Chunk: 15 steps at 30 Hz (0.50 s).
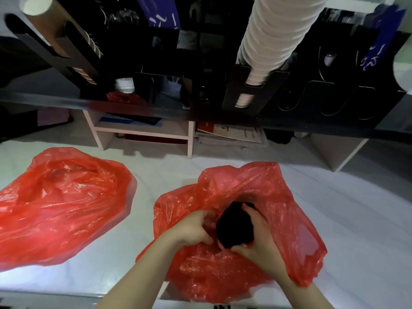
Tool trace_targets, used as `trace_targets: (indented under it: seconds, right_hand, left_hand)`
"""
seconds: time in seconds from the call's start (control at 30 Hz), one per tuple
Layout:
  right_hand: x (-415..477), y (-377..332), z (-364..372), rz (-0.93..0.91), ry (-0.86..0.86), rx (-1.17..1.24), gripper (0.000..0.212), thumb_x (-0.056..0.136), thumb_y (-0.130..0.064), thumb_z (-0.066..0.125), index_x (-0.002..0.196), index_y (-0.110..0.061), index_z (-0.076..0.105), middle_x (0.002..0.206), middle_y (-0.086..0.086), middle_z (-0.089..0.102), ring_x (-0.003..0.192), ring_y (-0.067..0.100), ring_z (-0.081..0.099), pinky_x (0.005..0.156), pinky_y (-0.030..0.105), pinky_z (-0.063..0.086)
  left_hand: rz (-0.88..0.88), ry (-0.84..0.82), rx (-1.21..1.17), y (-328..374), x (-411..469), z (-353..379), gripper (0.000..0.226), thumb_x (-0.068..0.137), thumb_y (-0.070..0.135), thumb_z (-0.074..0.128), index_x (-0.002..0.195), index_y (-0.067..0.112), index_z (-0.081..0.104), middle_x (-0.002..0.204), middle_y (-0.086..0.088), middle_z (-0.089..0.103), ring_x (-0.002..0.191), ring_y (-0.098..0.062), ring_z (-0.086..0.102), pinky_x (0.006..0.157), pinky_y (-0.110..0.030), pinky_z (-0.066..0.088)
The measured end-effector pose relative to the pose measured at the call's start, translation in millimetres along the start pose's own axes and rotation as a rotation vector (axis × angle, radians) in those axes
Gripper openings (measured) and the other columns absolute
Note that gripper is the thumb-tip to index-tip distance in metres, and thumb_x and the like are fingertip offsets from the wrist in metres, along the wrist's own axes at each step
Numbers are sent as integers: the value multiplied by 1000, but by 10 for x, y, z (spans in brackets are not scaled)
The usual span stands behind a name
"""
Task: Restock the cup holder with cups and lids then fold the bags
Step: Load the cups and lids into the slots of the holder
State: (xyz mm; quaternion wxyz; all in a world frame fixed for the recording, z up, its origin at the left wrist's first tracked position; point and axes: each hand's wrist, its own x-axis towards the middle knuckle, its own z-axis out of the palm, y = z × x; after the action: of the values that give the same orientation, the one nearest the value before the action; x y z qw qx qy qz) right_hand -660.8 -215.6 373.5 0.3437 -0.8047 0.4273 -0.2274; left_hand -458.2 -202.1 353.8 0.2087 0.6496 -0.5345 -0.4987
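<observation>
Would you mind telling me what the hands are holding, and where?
The right hand grips a black stack of lids around its side; the left hand holds the red bag's opening.

The one head camera is looking steeply down, close over the white table (156,219). It is facing forward toward the black cup holder (312,90).
</observation>
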Motion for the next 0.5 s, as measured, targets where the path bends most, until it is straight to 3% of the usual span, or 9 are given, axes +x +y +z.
trace_targets:
  seconds: [0.07, 0.17, 0.3, 0.4, 0.5]
  right_hand:
    - [14, 19, -43, 75, 51, 63, 80, 68, 6, 80, 133, 7, 34, 127, 6, 40, 121, 17, 37, 90, -7, 19]
    - [36, 73, -94, 205, 90, 92, 59, 85, -16, 70, 133, -5, 38, 118, -3, 44, 112, 10, 42, 79, -5, 26]
    - [53, 202, -202, 213, 213, 82, 31, 86, -20, 69, 113, -25, 54, 103, -11, 60, 100, 11, 58, 74, -1, 36]
    - [31, 312, -206, 302, 269, -68, 49, 83, -31, 70, 126, -23, 48, 116, -2, 58, 108, 19, 57, 76, 17, 39]
    - [41, 351, -173, 392, 185, -124, 95, 74, -57, 68, 149, -24, 21, 146, 7, 32, 128, 29, 43, 95, 38, 43]
  left_hand:
    - [13, -23, -42, 4, -10, -17, 69, 76, -5, 67, 136, 18, 42, 121, 3, 63, 110, -12, 58, 82, -15, 46]
    - [50, -16, -87, 39, -31, -10, 66, 78, -5, 64, 135, 22, 44, 119, 10, 64, 104, -8, 60, 73, -10, 46]
    - [138, 3, -195, 107, -53, 52, 64, 80, -7, 60, 135, 24, 46, 122, 12, 63, 80, -3, 62, 67, -17, 47]
    - [224, 12, -158, 175, -50, 109, 59, 85, -4, 57, 133, 29, 45, 128, 12, 59, 65, -5, 57, 61, -20, 43]
    - [266, -1, -108, 232, -38, 168, 60, 87, -4, 51, 133, 34, 44, 132, 13, 55, 76, -6, 61, 65, -28, 44]
